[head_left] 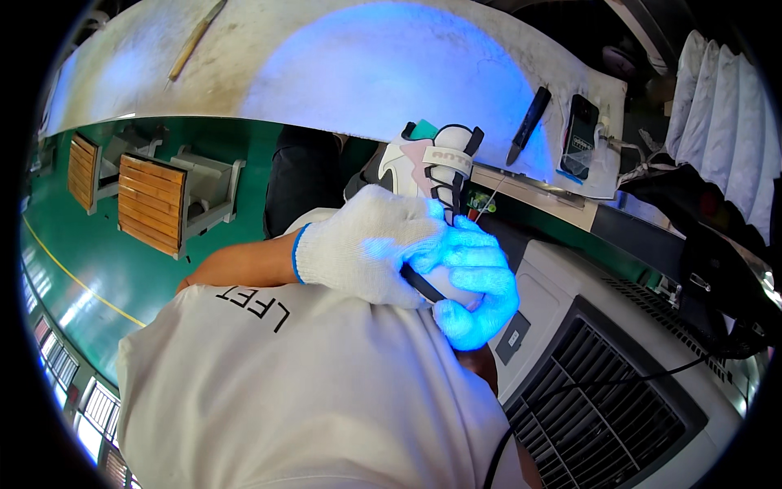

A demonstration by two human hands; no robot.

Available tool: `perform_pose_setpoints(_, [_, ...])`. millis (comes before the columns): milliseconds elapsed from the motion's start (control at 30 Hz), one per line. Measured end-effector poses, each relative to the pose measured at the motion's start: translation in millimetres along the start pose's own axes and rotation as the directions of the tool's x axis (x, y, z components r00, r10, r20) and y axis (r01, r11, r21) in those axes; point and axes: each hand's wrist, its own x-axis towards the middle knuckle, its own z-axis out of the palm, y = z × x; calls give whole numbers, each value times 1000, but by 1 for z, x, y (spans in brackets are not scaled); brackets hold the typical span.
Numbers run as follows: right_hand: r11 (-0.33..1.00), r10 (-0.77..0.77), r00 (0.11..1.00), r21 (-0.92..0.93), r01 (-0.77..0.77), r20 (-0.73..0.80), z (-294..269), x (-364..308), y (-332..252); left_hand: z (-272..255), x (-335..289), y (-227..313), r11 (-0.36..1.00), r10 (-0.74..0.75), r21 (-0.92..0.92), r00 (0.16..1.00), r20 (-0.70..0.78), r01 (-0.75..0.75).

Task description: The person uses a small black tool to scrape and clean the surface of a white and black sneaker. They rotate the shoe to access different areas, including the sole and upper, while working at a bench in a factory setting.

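A white sneaker (414, 163) with pink and black panels, a strap and dark laces is held close against my body, its heel end toward the table. My left hand (366, 244), in a white knit glove with a blue cuff, is closed on the shoe's near side. Lit bright blue, my gloved right hand (481, 285) curls its fingers round the toe end. A dark strip (421, 285) shows between the two hands; whether it is part of the shoe or a separate piece I cannot tell. The gloves hide much of the shoe's front.
Across the far side runs a pale worktable (358, 69) under blue light. On it lie a wooden-handled pointed tool (195, 41), a black-handled knife (529, 125) and a phone (580, 137). A grey vented machine (595, 383) stands at my right, wooden-slatted stools (151, 204) at the left.
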Motion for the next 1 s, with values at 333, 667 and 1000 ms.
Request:
perform_pose_setpoints(333, [959, 131, 983, -267, -94, 127, 1, 39, -38, 2, 12, -7, 986, 166, 49, 978, -129, -161])
perform_pose_setpoints(667, [879, 198, 948, -473, -60, 248, 24, 81, -51, -29, 17, -22, 979, 171, -124, 982, 77, -160])
perform_pose_setpoints(1000, [858, 316, 908, -491, -151, 273, 19, 91, -59, -34, -27, -57, 957, 57, -237, 910, -411, -167])
